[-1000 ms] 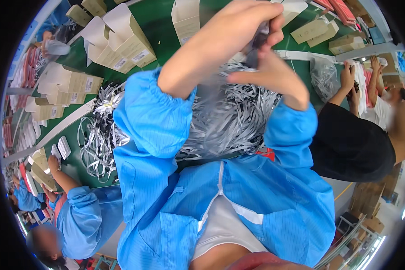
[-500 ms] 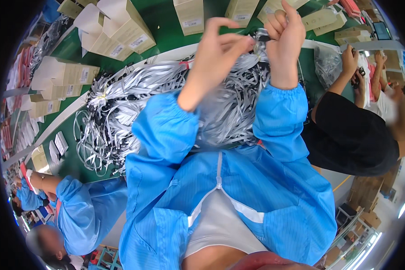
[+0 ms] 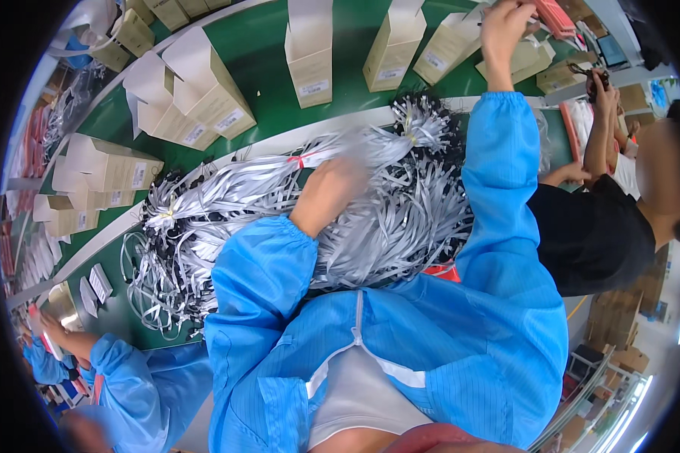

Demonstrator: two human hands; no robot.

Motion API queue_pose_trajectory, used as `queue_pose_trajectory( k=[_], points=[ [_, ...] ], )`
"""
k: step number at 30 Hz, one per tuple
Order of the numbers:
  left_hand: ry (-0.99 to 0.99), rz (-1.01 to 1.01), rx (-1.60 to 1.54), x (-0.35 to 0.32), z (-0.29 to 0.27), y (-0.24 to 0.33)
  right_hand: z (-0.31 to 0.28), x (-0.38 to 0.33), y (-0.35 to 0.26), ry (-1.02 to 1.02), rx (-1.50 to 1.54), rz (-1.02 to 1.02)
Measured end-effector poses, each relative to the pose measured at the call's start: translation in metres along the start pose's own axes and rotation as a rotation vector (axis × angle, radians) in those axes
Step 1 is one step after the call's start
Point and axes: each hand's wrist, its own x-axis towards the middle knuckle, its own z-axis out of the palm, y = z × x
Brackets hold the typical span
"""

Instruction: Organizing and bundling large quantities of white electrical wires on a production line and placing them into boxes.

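A large heap of silver-grey straps with black ends [image 3: 393, 226] lies in front of me, some bundled with red and yellow ties. My left hand [image 3: 329, 195] is low over the middle of this heap, its fingertips smeared by motion. Stretched far out to the upper right, my right hand [image 3: 505, 32] has its fingers curled together above the open cartons. What it holds, if anything, is too small to make out. Nearest to it are a tilted beige carton [image 3: 449, 49] and a stack of pink-red packets [image 3: 555, 16].
Open beige cartons [image 3: 310, 72] stand along the green conveyor belt [image 3: 272, 106] beyond a pale rail [image 3: 102, 211]. A co-worker in black [image 3: 593, 234] is at my right, another in blue [image 3: 147, 377] at my left. Small white boxes [image 3: 98, 283] lie at left.
My right hand has moved from above the heap, beside my left hand, outward to the far upper right. My left hand has come down over the straps. The strap bundle at the top now lies uncovered.
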Motion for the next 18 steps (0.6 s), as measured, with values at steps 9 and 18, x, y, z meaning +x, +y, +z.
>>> queue_pose_trajectory(
  k=[9, 18],
  points=[
    [0.053, -0.012, -0.033, 0.001, -0.008, -0.001, -0.006, -0.027, -0.017, -0.737, -0.983, -0.250],
    [0.074, -0.062, -0.095, 0.008, -0.026, 0.010, -0.030, 0.012, 0.019, -0.846, -0.721, -0.236]
  ],
)
